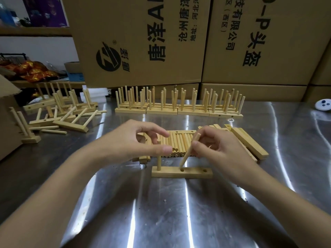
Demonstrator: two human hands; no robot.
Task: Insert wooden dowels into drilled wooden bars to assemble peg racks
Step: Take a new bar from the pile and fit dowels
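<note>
On the reflective steel table (pixel 161 212), the pale drilled wooden bar (pixel 181 173) lies unrestrained, left hand (pixel 136 140) apart above the seated dowel (pixel 158 162), right hand (pixel 213 145) pinching a slanted round dowel (pixel 189 152) whose tilt risks jamming at the middle hole (pixel 182 170).

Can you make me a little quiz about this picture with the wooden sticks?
1. True or false: the drilled wooden bar on the shiny metal table already has one upright round wooden dowel in it.
2. How many holes in that bar are empty?
3. Which hand holds the tilted wooden dowel: A) left hand, B) right hand?

Key: 1 true. 2 two. 3 B.
</note>
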